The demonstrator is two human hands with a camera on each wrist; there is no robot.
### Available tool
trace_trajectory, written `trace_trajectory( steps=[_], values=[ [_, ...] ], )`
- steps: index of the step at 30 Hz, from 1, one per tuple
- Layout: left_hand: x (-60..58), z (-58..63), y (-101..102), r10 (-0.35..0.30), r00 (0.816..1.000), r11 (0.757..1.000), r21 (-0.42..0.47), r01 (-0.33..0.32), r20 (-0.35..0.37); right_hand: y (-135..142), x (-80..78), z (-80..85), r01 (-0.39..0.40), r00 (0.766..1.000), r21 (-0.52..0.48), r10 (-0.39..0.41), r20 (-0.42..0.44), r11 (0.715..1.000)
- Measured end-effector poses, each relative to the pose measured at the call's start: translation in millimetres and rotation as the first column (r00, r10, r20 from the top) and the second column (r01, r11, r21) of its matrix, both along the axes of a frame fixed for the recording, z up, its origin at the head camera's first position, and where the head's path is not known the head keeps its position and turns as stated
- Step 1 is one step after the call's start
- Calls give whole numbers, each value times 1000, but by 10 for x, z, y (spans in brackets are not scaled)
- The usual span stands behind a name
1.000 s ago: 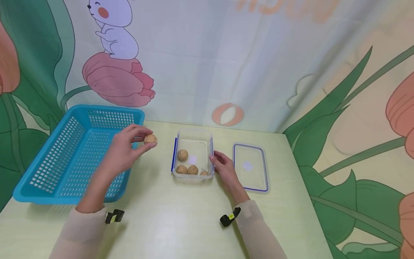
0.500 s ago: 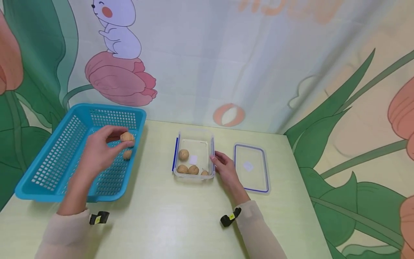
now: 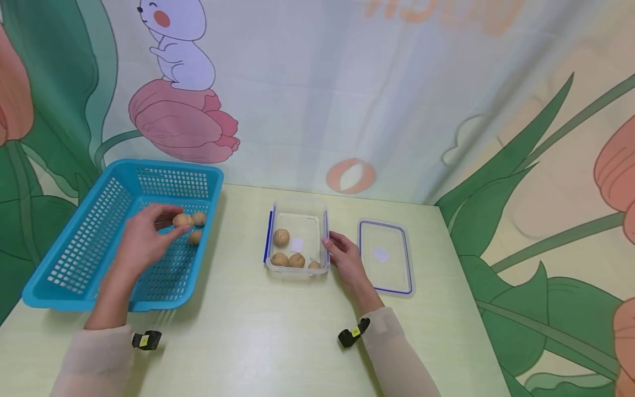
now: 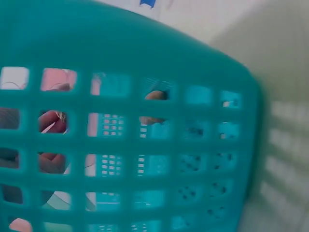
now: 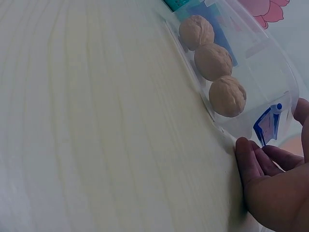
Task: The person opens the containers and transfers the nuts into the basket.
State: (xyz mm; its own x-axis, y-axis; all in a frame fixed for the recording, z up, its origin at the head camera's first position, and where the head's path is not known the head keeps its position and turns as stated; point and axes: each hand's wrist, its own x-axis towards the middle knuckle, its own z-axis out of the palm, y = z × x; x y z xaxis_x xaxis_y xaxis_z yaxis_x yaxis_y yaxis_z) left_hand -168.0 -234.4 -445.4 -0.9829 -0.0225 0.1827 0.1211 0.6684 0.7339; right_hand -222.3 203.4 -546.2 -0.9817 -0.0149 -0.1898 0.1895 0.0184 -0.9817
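My left hand (image 3: 144,237) is over the right part of the blue basket (image 3: 124,302), pinching a walnut (image 3: 181,220) between thumb and fingers. Beside it in the basket are two more walnuts, one farther back (image 3: 199,218) and one nearer (image 3: 195,237). In the left wrist view the basket's slotted wall (image 4: 183,58) hides most of the hand; fingers (image 4: 57,124) show through the holes. My right hand (image 3: 344,259) holds the right side of a clear plastic food container (image 3: 297,271), thumb at its rim. Several walnuts (image 3: 296,260) lie inside the container, mostly along its near side.
To the right of the container lies its clear lid (image 3: 384,275) with a blue seal. A blue side flap (image 3: 268,237) hangs at the container's left. The pale table (image 3: 263,336) ends at a printed curtain (image 3: 297,110) behind.
My left hand has moved left from above the table into the basket area. Two loose walnuts now show there, where one showed half a second ago. The right hand stays put.
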Motion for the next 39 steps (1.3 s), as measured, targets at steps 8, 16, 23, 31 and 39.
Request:
trace_trajectory(
  steps=[8,16,23,31,39],
  values=[
    [-24,-97,-43,6,999,1000,8,-7,31,-13,19,31,2,1000,-11,-2,-1,1000],
    [-38,-121,-56,-9,999,1000,-2,9,50,-13,32,45,-1,1000,-9,1,1,1000],
    [-35,-138,-61,-22,998,1000,16,21,62,-17,38,55,3,1000,-8,-2,2,1000],
    [-4,41,71,-38,997,999,-12,39,62,-15,24,55,-7,1000,-15,7,8,1000],
    [-18,320,556,-112,993,993,-42,114,44,-3,22,33,2,1000,-9,-2,-4,1000]
  ],
)
